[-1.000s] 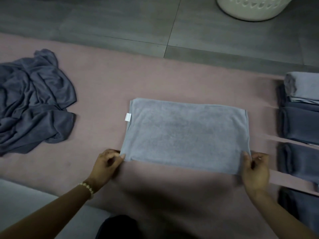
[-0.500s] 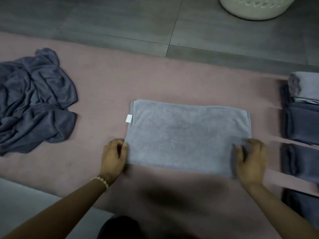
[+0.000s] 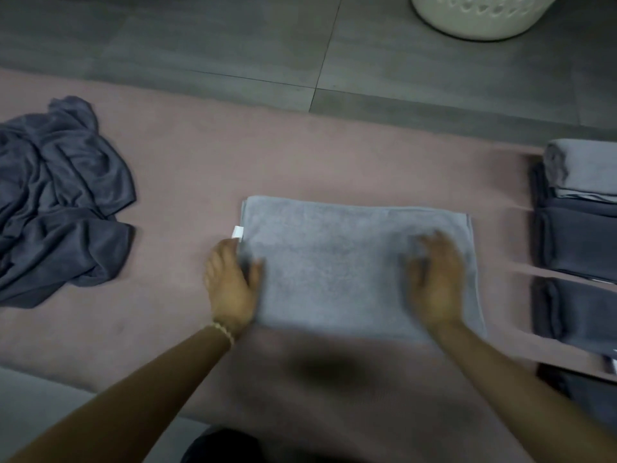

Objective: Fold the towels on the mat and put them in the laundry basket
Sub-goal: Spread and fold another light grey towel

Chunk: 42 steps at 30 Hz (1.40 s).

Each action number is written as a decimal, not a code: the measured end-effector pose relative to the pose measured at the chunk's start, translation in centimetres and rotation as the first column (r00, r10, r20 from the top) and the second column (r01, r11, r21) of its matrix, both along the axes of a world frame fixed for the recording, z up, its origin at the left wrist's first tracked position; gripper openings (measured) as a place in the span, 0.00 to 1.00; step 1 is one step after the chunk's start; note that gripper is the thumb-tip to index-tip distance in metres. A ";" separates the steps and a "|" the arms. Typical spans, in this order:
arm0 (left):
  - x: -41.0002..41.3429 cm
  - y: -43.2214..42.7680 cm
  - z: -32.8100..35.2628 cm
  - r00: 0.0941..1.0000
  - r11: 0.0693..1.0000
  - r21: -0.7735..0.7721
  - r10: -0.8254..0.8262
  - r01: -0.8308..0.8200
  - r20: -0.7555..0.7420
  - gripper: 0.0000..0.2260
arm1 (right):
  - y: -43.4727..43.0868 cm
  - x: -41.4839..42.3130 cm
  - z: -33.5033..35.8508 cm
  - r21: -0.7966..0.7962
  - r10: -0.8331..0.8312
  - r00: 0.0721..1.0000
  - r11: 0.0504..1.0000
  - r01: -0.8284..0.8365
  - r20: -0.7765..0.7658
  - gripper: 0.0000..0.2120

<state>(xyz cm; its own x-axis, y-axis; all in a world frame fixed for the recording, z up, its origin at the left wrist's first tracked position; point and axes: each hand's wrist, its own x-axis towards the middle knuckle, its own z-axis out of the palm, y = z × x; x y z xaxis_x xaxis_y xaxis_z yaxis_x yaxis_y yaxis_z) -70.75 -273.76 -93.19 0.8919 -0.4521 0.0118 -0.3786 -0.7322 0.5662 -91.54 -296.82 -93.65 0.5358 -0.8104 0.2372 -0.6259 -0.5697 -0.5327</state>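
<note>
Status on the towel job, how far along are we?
Done: several folded towels lined along the right edge of the mat. In hand: a light grey towel, folded flat mid-mat, left hand at its left edge, right hand flat on top (blurred). Left: the crumpled dark towel pile on the left, plus moving everything to the laundry basket, whose inside is out of view.

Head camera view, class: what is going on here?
A person is folding towels on a pink mat. The left hand rests at the left edge of a folded light grey towel, and the right hand lies flat on its right half. Crumpled dark towels lie on the left, folded towels sit on the right, and the laundry basket stands on the floor beyond.
</note>
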 end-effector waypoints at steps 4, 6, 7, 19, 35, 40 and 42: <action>-4.2 1.8 -2.5 0.848 0.819 0.321 -0.524 0.475 0.084 0.26 | 6.3 1.4 -2.2 0.011 0.359 0.873 0.926 -0.377 -0.329 0.25; -4.1 1.9 -3.1 0.877 0.815 0.378 -0.480 0.440 0.011 0.28 | 5.5 0.8 -2.7 0.051 0.378 0.804 0.915 -0.400 -0.459 0.28; -4.0 1.8 -3.2 0.889 0.819 0.390 -0.458 0.420 0.004 0.30 | 4.5 0.0 -2.7 0.065 0.365 0.790 0.921 -0.385 -0.493 0.29; -1.2 -0.4 -1.2 0.988 0.980 0.196 0.057 -0.028 -0.143 0.46 | -1.9 -7.6 -1.5 0.202 0.133 0.866 0.979 -0.038 -0.481 0.34; 4.1 -4.8 9.7 0.538 0.959 -0.176 -0.271 0.221 -0.799 0.27 | -1.1 -6.6 -0.3 0.111 0.142 0.965 0.987 -0.120 -0.222 0.29; -1.6 -10.3 12.5 0.291 0.891 -0.383 -0.444 0.245 -0.847 0.24 | -0.6 -3.5 2.2 0.681 -0.102 0.967 0.727 -0.087 0.232 0.12; -3.1 -11.7 12.4 0.158 0.862 -0.438 -0.484 0.255 -0.861 0.22 | -0.9 -2.5 3.1 0.933 -0.339 0.922 0.355 -0.060 0.188 0.21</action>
